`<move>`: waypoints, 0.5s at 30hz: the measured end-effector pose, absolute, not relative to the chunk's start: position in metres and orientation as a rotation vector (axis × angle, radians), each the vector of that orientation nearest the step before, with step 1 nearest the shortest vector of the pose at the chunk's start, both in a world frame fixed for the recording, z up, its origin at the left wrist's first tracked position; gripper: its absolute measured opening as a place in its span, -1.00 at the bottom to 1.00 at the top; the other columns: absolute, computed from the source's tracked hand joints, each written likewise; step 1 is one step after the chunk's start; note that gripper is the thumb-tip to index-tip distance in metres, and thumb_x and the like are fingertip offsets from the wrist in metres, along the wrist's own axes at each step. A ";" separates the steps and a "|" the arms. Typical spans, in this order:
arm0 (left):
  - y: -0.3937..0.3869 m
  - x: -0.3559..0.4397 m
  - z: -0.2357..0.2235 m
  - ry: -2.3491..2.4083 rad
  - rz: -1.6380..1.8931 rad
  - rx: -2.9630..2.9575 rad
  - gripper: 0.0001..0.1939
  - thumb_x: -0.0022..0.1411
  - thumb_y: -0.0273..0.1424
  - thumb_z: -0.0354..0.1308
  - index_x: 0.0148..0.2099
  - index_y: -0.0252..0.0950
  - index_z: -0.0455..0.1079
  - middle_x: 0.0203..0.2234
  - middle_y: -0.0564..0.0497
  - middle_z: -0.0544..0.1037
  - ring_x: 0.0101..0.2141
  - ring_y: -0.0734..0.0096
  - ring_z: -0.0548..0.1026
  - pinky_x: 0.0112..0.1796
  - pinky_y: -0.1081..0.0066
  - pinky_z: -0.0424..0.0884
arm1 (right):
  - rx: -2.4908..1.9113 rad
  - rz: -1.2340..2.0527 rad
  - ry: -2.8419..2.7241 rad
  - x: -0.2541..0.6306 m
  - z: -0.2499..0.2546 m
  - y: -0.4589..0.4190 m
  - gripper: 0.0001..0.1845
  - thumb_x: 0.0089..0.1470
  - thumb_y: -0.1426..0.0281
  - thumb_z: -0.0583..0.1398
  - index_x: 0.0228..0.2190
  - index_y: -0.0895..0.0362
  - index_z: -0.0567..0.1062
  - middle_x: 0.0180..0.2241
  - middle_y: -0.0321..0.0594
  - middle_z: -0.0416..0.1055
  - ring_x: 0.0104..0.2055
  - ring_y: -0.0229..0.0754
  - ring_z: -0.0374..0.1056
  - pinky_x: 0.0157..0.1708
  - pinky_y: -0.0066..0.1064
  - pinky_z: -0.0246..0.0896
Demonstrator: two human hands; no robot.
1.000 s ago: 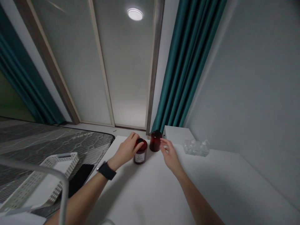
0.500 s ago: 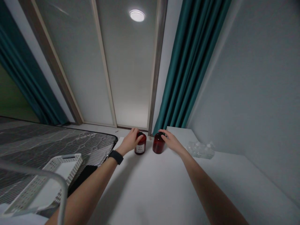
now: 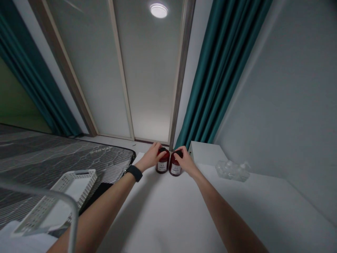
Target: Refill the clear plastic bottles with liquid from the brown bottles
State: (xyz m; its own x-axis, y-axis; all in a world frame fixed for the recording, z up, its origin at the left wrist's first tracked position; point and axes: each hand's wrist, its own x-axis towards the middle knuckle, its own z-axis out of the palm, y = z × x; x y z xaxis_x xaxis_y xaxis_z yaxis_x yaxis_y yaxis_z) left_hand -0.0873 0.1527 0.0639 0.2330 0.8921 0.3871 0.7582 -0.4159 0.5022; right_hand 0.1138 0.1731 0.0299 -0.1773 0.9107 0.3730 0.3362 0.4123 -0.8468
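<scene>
1. The left grip (image 3: 151, 157) is closed over the far left of the pair. Its fingers (image 3: 158, 146) curl around the black cap of the left bottle (image 3: 162, 163) and hold it from above and from the left.
2. The right grip (image 3: 185, 163) is also closed around the top of a bottle. Its fingers (image 3: 179, 153) rest on the black cap of the right bottle (image 3: 175, 167), and they hold it from the right.
3. Both bottles are dark red with white labels. They stand upright near the far edge of the table (image 3: 163, 214), just beside each other. I cannot tell whether they touch. The two grips are close together, with only the bottle tops between them.
4. A black watch (image 3: 134, 173) sits on the left wrist.
5. To the right on the table, well apart from the bottles, stands a clear pump bottle (image 3: 233, 171). A white box (image 3: 206, 153) sits at the far right corner.
6. To the left of the table lies a gray mattress (image 3: 63, 153). On it are a white mesh basket (image 3: 79, 181) and a black phone (image 3: 98, 191), near the table edge.
7. A teal curtain (image 3: 223, 70) hangs beyond the table.
</scene>
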 end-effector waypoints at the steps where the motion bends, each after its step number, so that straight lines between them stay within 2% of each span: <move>1: 0.153 -0.088 0.064 1.558 0.945 2.296 -0.92 0.32 -0.36 0.06 -0.22 -0.25 0.23 -0.27 0.00 0.37 -0.22 0.24 0.41 -0.13 0.25 0.38 | -1.070 0.754 -1.730 0.110 0.030 0.172 -0.84 0.08 0.29 0.12 -0.26 0.05 0.35 -0.25 -0.26 0.41 -0.16 -0.10 0.37 -0.05 -0.20 0.25; 5: 0.154 -0.098 0.064 1.561 0.961 2.289 -0.93 0.32 -0.38 0.06 -0.23 -0.24 0.23 -0.27 0.00 0.36 -0.21 0.23 0.40 -0.11 0.24 0.37 | -0.986 0.716 -1.756 0.095 0.033 0.174 -0.87 0.05 0.32 0.10 -0.34 0.06 0.43 -0.23 -0.21 0.39 -0.07 -0.07 0.35 0.06 -0.19 0.17; 12: 0.162 -0.124 0.060 1.592 1.014 2.233 -0.92 0.32 -0.36 0.07 -0.21 -0.26 0.26 -0.25 -0.01 0.40 -0.19 0.23 0.43 -0.08 0.21 0.38 | -0.937 0.719 -1.759 0.068 0.031 0.189 -0.84 0.05 0.35 0.11 -0.33 0.07 0.48 -0.21 -0.19 0.39 -0.07 -0.07 0.36 0.09 -0.17 0.18; 14: 0.162 -0.127 0.059 1.604 1.040 2.199 -0.89 0.32 -0.34 0.07 -0.17 -0.27 0.29 -0.21 -0.04 0.43 -0.17 0.22 0.45 -0.07 0.20 0.39 | -0.938 0.728 -1.755 0.064 0.029 0.192 -0.79 0.05 0.32 0.15 -0.25 0.07 0.49 -0.14 -0.17 0.39 0.01 -0.06 0.34 0.14 -0.15 0.13; 15: 0.160 -0.127 0.057 1.610 1.058 2.177 -0.86 0.32 -0.33 0.08 -0.12 -0.28 0.30 -0.18 -0.06 0.45 -0.14 0.21 0.46 -0.05 0.21 0.39 | -0.942 0.734 -1.746 0.064 0.027 0.192 -0.69 0.04 0.30 0.18 -0.14 0.07 0.47 -0.06 -0.13 0.37 0.08 -0.04 0.30 0.17 -0.13 0.10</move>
